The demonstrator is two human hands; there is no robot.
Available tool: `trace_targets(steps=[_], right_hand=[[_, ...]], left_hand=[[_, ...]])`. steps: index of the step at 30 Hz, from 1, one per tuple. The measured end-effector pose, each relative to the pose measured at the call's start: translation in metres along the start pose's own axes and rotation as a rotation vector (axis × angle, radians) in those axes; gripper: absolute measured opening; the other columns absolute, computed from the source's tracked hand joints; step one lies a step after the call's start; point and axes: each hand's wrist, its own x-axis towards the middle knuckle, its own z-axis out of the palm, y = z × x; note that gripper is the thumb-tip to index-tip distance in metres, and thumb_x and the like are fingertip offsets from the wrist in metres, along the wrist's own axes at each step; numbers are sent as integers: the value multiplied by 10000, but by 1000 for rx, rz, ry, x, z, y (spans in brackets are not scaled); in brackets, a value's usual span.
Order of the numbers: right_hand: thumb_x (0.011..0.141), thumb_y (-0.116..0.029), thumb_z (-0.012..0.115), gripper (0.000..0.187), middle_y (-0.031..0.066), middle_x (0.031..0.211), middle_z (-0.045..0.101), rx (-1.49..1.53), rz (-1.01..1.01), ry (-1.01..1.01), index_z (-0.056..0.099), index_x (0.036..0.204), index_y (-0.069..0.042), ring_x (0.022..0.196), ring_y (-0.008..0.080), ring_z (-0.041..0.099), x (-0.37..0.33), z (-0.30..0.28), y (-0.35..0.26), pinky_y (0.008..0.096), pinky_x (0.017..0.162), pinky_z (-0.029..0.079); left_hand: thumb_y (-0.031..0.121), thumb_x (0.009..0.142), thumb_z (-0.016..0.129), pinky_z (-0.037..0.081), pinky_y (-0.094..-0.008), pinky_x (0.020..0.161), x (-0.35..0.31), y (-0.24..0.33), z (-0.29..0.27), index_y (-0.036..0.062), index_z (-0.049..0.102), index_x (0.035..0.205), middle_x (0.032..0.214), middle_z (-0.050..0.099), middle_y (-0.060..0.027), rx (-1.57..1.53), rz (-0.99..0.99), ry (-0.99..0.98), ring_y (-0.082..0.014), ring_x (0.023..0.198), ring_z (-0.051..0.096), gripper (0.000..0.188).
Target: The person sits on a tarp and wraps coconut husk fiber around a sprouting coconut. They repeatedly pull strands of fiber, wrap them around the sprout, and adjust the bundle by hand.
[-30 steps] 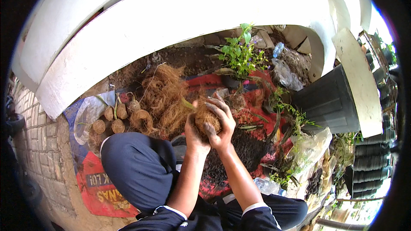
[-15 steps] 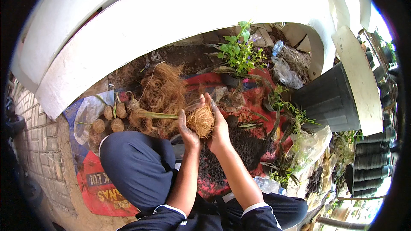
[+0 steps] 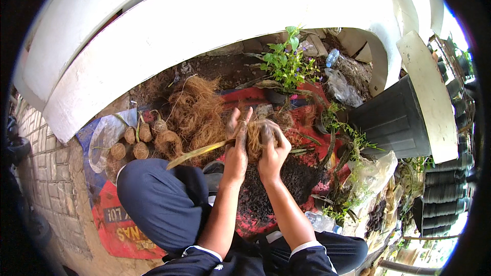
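A ball of brown coconut fibre (image 3: 254,138) is pressed between my two hands, and a long green-yellow leaf (image 3: 197,154) juts out from it to the left. My left hand (image 3: 237,151) lies along the ball's left side, fingers pointing away from me, with the leaf passing beside it. My right hand (image 3: 272,148) curls round the right side, fingers bent over the fibre and darkened with soil. Both palms hide part of the ball. Beyond my left hand a heap of loose coconut fibre (image 3: 197,105) lies on the ground sheet.
Several finished-looking fibre balls (image 3: 140,150) with sprouts sit at the left. Dark soil (image 3: 294,181) is piled on the red sheet (image 3: 115,225). A leafy plant (image 3: 289,64) stands ahead, a black pot (image 3: 394,117) lies tipped at the right, and a white curved structure (image 3: 220,7) arches beyond.
My right hand has shifted from cupping the ball to curling over it. The ball has turned, and its leaf now slants down to the left.
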Motion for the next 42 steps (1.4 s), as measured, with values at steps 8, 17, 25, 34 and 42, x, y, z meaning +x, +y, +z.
trace_targets(steps=[8,17,25,34,42], right_hand=[[992,-481,369,577,167,1503,292,-375,64,-315,419,1419,-96,1388,283,277,-6,12,5,421,1123,221],[742,-213,713,321,185,987,645,-231,-404,-259,665,962,15,915,347,645,0,-13,17,396,814,513],[824,-220,655,359,184,1156,607,-222,-132,-83,623,1094,15,1238,361,456,-11,9,10,452,1057,329],[743,-109,694,209,165,968,656,-357,-505,-289,672,915,9,925,339,640,0,-18,18,412,826,512],[849,-421,584,456,173,1236,563,-389,-345,-311,645,1160,-94,1237,395,430,-16,-5,19,509,1047,309]], left_hand=[[215,947,503,538,-323,769,-1,-18,-12,-32,601,1078,1035,655,-118,-653,-330,369,-202,876,664,296],[324,968,374,404,-330,1016,-1,-17,-4,29,463,1359,1201,580,-58,-655,-421,-62,-169,1093,553,498],[245,953,490,525,-330,803,-3,-21,-5,-12,575,1161,1072,627,-107,-610,-407,238,-190,917,628,342],[290,972,450,418,-309,1003,1,-19,-11,15,504,1295,1194,602,-54,-703,-593,-62,-144,1112,556,427],[296,986,448,528,-311,802,-1,-35,-11,1,584,1133,1026,636,-107,-634,-474,219,-190,930,624,357]])
